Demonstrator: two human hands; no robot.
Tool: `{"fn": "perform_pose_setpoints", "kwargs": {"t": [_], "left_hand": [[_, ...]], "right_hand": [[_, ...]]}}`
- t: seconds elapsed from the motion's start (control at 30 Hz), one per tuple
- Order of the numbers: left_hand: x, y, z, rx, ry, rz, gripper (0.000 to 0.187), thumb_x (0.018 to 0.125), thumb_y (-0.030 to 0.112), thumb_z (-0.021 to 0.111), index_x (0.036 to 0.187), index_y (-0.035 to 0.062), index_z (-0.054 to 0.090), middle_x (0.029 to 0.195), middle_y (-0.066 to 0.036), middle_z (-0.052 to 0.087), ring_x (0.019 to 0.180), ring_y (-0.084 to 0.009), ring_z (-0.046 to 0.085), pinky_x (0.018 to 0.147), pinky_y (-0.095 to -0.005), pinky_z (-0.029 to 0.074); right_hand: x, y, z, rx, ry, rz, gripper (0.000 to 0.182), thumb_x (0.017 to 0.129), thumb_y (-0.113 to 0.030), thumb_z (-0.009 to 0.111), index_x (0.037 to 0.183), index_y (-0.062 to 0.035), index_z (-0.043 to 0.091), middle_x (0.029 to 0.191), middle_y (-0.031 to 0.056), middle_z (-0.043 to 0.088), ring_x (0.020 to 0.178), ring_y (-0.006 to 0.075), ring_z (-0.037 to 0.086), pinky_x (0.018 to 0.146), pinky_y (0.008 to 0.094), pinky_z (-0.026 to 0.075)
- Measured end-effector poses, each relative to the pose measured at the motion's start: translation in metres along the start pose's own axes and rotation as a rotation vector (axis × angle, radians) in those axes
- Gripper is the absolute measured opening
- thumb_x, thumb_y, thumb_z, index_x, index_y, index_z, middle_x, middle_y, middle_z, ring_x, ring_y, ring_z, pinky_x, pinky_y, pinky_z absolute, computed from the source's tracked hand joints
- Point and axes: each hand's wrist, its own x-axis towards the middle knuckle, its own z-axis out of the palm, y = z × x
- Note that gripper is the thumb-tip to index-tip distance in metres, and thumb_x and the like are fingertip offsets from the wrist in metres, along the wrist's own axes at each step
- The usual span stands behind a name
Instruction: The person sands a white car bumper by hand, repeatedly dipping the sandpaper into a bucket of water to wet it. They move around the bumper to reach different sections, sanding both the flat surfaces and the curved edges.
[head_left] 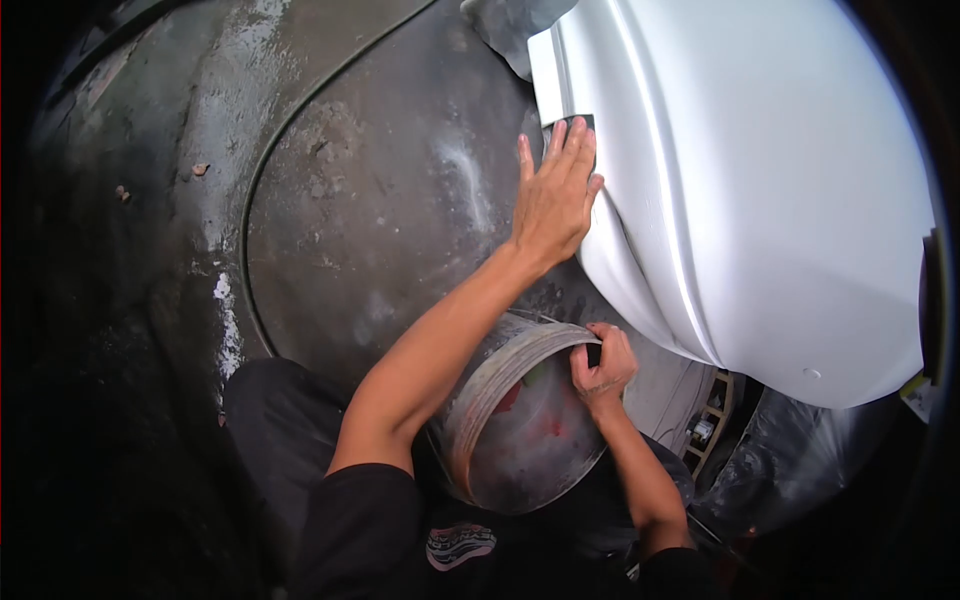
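Observation:
My left hand [560,195] lies almost flat along the edge of a glossy white car body panel [770,200], fingers stretched upward. Under its fingertips a dark piece of sandpaper [583,123] shows at the panel's edge; most of it is hidden. My right hand [607,368] is curled over the rim of a bucket [520,350], the thumb inside and the fingers outside. A small dark patch shows between that thumb and fingers. The bucket is tilted in front of my body, its inside smeared with red and grey.
A dark hose [262,170] curves over the stained grey floor [350,200] at the left. Crumpled plastic sheeting [790,465] hangs below the panel at the lower right. Grey covering [510,30] sits beside the panel's top edge. My knee [280,410] is at the lower left.

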Motion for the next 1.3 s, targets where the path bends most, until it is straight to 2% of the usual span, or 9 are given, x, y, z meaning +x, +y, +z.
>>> {"fn": "perform_pose_setpoints", "kwargs": {"t": [0.1, 0.33, 0.47, 0.53, 0.7, 0.8, 0.93, 1.17, 1.3], "left_hand": [[-0.043, 0.012, -0.003, -0.020, -0.095, -0.007, 0.057, 0.111, 0.029, 0.045, 0.159, -0.0024, 0.041, 0.170, -0.019, 0.034, 0.159, -0.0380, 0.027, 0.126, -0.0692, 0.009], [0.104, -0.026, -0.006, -0.097, -0.057, -0.135, 0.060, 0.113, 0.035, 0.035, 0.158, -0.0046, 0.040, 0.170, -0.021, 0.033, 0.158, -0.0403, 0.027, 0.125, -0.0704, 0.008], [0.003, 0.006, 0.010, -0.118, -0.024, -0.082, 0.060, 0.113, 0.033, 0.035, 0.160, -0.0036, 0.038, 0.171, -0.022, 0.031, 0.160, -0.0405, 0.023, 0.126, -0.0682, 0.003], [-0.001, 0.004, 0.014, -0.125, -0.020, -0.063, 0.059, 0.113, 0.032, 0.036, 0.160, -0.0024, 0.039, 0.170, -0.022, 0.032, 0.159, -0.0402, 0.025, 0.126, -0.0676, 0.004], [0.161, -0.044, 0.007, -0.187, 0.040, -0.157, 0.058, 0.113, 0.032, 0.036, 0.155, -0.0072, 0.042, 0.167, -0.024, 0.037, 0.157, -0.0420, 0.030, 0.125, -0.0705, 0.009], [0.164, -0.043, 0.011, -0.190, 0.080, -0.188, 0.060, 0.113, 0.035, 0.034, 0.158, -0.0039, 0.041, 0.168, -0.022, 0.036, 0.159, -0.0392, 0.026, 0.127, -0.0676, 0.007], [0.053, -0.008, 0.016, -0.198, 0.019, -0.055, 0.061, 0.112, 0.033, 0.038, 0.160, -0.0047, 0.039, 0.168, -0.023, 0.036, 0.160, -0.0394, 0.024, 0.127, -0.0655, 0.003], [0.180, -0.052, 0.005, -0.167, 0.012, -0.170, 0.062, 0.112, 0.037, 0.037, 0.158, -0.0035, 0.042, 0.166, -0.023, 0.039, 0.157, -0.0384, 0.032, 0.127, -0.0664, 0.005], [0.090, -0.020, 0.017, -0.249, 0.058, -0.082, 0.063, 0.112, 0.038, 0.037, 0.158, -0.0039, 0.041, 0.166, -0.023, 0.039, 0.157, -0.0384, 0.032, 0.127, -0.0662, 0.005]], "right_hand": [[-0.002, -0.001, 0.003, 0.020, 0.012, 0.001, 0.024, 0.074, -0.011, 0.069, 0.095, 0.0004, 0.069, 0.091, 0.0169, 0.071, 0.078, 0.0372, 0.067, 0.071, 0.0441, 0.055], [-0.003, -0.001, 0.000, -0.002, -0.008, 0.003, 0.023, 0.075, -0.011, 0.069, 0.096, -0.0003, 0.068, 0.091, 0.0162, 0.071, 0.078, 0.0367, 0.067, 0.071, 0.0440, 0.055], [0.000, -0.001, -0.002, 0.026, -0.022, 0.002, 0.024, 0.075, -0.011, 0.069, 0.097, -0.0001, 0.068, 0.093, 0.0161, 0.072, 0.080, 0.0366, 0.067, 0.072, 0.0439, 0.055], [0.000, 0.001, -0.001, 0.039, -0.022, -0.002, 0.025, 0.075, -0.011, 0.070, 0.097, -0.0002, 0.068, 0.093, 0.0161, 0.072, 0.080, 0.0367, 0.068, 0.073, 0.0444, 0.055], [0.000, 0.002, -0.001, 0.049, -0.019, -0.005, 0.027, 0.074, -0.013, 0.069, 0.098, -0.0005, 0.068, 0.094, 0.0166, 0.072, 0.081, 0.0373, 0.068, 0.073, 0.0447, 0.056], [-0.001, 0.004, 0.000, 0.034, -0.021, -0.024, 0.029, 0.073, -0.013, 0.069, 0.099, -0.0003, 0.069, 0.095, 0.0174, 0.072, 0.081, 0.0376, 0.068, 0.074, 0.0444, 0.056], [-0.001, 0.003, -0.002, 0.059, -0.045, -0.007, 0.030, 0.073, -0.013, 0.069, 0.100, 0.0003, 0.068, 0.095, 0.0181, 0.072, 0.081, 0.0378, 0.068, 0.074, 0.0444, 0.056], [-0.003, 0.004, -0.003, 0.031, -0.052, -0.013, 0.029, 0.074, -0.012, 0.068, 0.100, 0.0010, 0.068, 0.095, 0.0182, 0.072, 0.081, 0.0380, 0.068, 0.074, 0.0449, 0.056], [0.000, 0.003, -0.003, 0.049, -0.054, -0.015, 0.028, 0.074, -0.011, 0.068, 0.099, 0.0008, 0.068, 0.095, 0.0181, 0.072, 0.081, 0.0380, 0.068, 0.073, 0.0447, 0.056]]}}
